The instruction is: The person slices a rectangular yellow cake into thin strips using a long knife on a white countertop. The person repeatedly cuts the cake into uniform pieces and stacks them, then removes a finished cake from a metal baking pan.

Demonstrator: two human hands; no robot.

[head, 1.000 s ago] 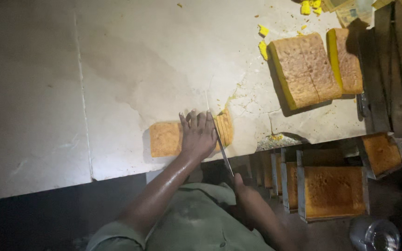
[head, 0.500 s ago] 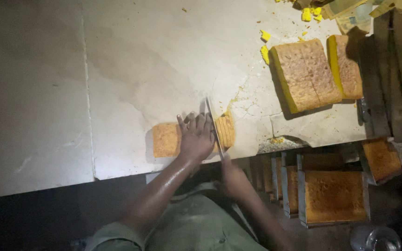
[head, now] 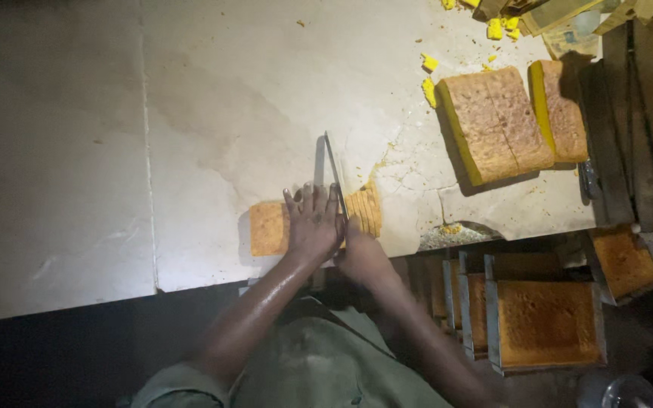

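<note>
Golden loaf (head: 270,227) half under left hand (head: 314,224) | knife (head: 335,174) handle hidden

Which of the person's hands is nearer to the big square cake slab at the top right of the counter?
The right hand. It grips the knife just right of the loaf being sliced, on the cake slab's side. The left hand presses flat on the loaf, farther left.

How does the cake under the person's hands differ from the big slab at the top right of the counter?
The cake under the hands is a narrow loaf, partly cut into thin slices at its right end; the big slab is wider and uncut. The left hand presses the loaf while the right hand holds a knife to it; the slab lies untouched. Both have browned tops.
</note>
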